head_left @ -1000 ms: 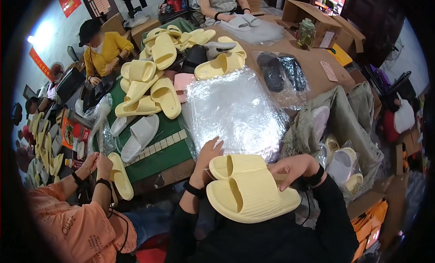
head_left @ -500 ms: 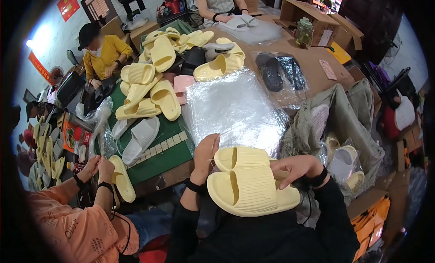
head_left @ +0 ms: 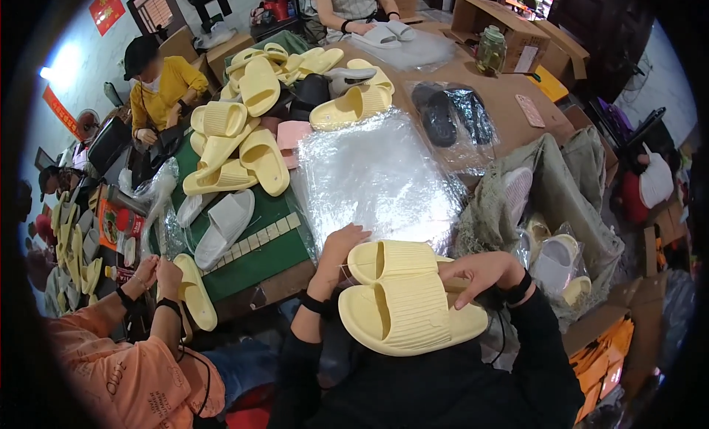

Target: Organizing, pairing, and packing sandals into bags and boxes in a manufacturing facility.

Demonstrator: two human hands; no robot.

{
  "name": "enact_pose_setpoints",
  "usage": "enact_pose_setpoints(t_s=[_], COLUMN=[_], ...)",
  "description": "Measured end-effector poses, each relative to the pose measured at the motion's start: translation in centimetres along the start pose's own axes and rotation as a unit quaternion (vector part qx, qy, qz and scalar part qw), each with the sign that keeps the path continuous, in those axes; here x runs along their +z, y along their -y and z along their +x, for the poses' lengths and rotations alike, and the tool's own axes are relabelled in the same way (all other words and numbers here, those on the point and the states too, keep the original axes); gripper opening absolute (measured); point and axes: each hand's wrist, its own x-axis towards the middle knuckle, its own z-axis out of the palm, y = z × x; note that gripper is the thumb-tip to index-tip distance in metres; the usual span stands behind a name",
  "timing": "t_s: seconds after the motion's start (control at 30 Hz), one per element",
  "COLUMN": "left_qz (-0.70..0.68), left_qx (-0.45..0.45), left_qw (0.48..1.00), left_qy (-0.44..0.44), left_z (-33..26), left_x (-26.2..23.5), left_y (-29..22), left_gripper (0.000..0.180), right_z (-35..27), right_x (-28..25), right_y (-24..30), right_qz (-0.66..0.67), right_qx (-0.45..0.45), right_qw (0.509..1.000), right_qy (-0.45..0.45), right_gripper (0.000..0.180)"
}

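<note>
Two pale yellow ribbed slippers (head_left: pixel 406 300) lie stacked in front of my chest, toes to the right. My left hand (head_left: pixel 338 250) rests on their left, open end, fingers curled against the upper slipper. My right hand (head_left: pixel 480 272) grips their right edge from above. Just beyond them a stack of clear plastic bags (head_left: pixel 377 174) lies on the table.
A heap of yellow slippers (head_left: pixel 244 134) and a grey slipper (head_left: pixel 221 226) lie on the green mat (head_left: pixel 258 255) at left. Black slippers in a bag (head_left: pixel 443 115) sit farther back. A person in orange (head_left: pixel 133 355) holds a yellow slipper at lower left. A sack of slippers (head_left: pixel 554 230) stands at right.
The stacked slippers have shifted slightly toward me and to the right. My left hand moved from the plastic bags onto the slippers' left end.
</note>
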Motion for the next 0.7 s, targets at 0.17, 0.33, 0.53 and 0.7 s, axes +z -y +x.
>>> enact_pose_setpoints(t_s=[0.17,0.33,0.53,0.7], left_qz=[0.215,0.306,0.23,0.113], left_qx=[0.136,0.104,0.026,-0.113], left_qw=[0.966,0.929,0.95,0.975], left_qy=[-0.039,-0.18,-0.209,-0.152], left_z=[-0.5,0.7,0.8,0.9], left_x=[0.3,-0.1,-0.6,-1.3], left_y=[0.3,-2.8,-3.4,-3.4], left_gripper=[0.031,0.01,0.016,0.023], right_z=[0.0,0.0,0.2,0.4], right_x=[0.1,0.0,0.0,0.3], right_y=[0.0,-0.7,-0.3,0.4], right_qz=[0.019,0.018,-0.009,-0.018], right_qx=[-0.016,-0.013,-0.003,0.005], right_qw=[1.0,1.0,1.0,0.999], right_qy=[-0.006,0.002,-0.004,-0.046], right_gripper=[0.059,0.06,0.058,0.055])
